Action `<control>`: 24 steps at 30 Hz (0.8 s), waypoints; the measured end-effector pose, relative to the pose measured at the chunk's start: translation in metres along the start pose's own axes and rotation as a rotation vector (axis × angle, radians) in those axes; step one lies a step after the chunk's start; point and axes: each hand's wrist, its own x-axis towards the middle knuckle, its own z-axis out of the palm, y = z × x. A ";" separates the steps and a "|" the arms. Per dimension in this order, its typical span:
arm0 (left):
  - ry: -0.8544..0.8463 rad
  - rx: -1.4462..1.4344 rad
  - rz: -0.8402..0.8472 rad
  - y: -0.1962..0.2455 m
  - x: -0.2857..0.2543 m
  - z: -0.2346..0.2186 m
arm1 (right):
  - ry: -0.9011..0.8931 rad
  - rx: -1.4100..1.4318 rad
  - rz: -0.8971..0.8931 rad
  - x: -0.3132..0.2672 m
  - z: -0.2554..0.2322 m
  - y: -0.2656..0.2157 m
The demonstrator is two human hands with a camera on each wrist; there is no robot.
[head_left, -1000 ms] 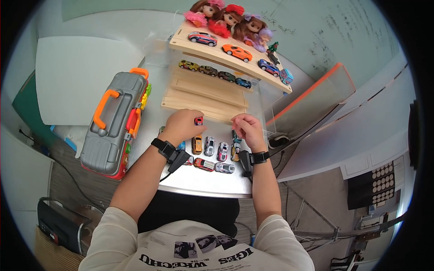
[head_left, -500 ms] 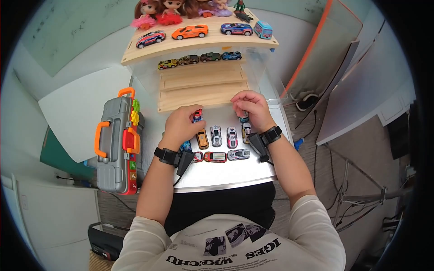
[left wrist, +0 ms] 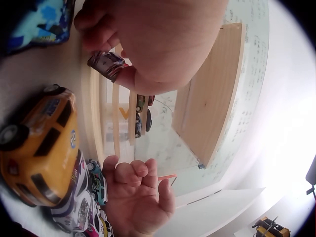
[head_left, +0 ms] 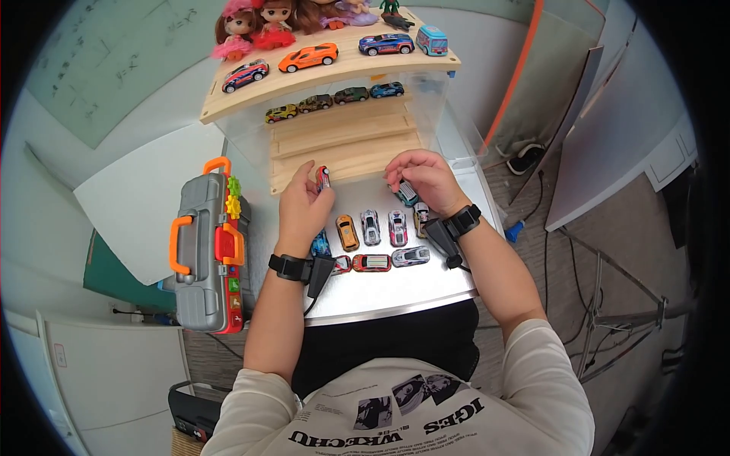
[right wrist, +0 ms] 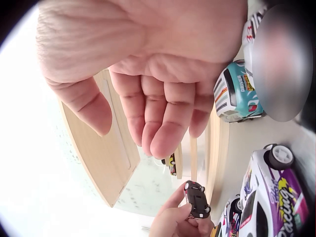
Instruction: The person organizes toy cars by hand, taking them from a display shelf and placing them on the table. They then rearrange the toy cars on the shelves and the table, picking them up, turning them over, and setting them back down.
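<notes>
My left hand (head_left: 302, 212) pinches a small red toy car (head_left: 323, 178) between thumb and fingers, just in front of the wooden steps (head_left: 346, 154). The right wrist view shows the dark underside of that car (right wrist: 198, 200). My right hand (head_left: 432, 185) hovers with relaxed, slightly bent fingers and holds nothing. Beside its palm a teal car (right wrist: 240, 94) stands on the metal table (head_left: 365, 296). Nearer me are an orange car (head_left: 347, 232), white cars (head_left: 370, 228), a red car with a white roof (head_left: 372, 262) and a silver car (head_left: 411, 257).
Several small cars (head_left: 351, 95) line an upper step inside the clear-sided stand. Its wooden top (head_left: 334, 78) bears dolls (head_left: 275, 27), an orange car (head_left: 308, 57), other cars and a small blue bus (head_left: 432, 41). A grey toolbox (head_left: 201, 254) stands at the left.
The head view has swung round. My left hand has raised the red car and tilted it, with its fingers pointing more upward. My right hand stays near the teal car.
</notes>
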 end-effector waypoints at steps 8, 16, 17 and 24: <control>0.173 0.025 0.060 -0.021 0.007 0.003 | 0.069 -0.023 0.027 -0.002 -0.002 -0.001; 0.248 0.213 0.121 -0.029 0.009 0.002 | 0.071 -0.053 0.039 -0.001 -0.004 0.001; 0.251 0.212 0.120 -0.030 0.009 0.002 | 0.079 -0.048 0.042 -0.001 -0.005 0.002; 0.283 0.234 0.068 -0.018 0.009 -0.002 | 0.037 -0.054 0.047 0.000 -0.007 0.002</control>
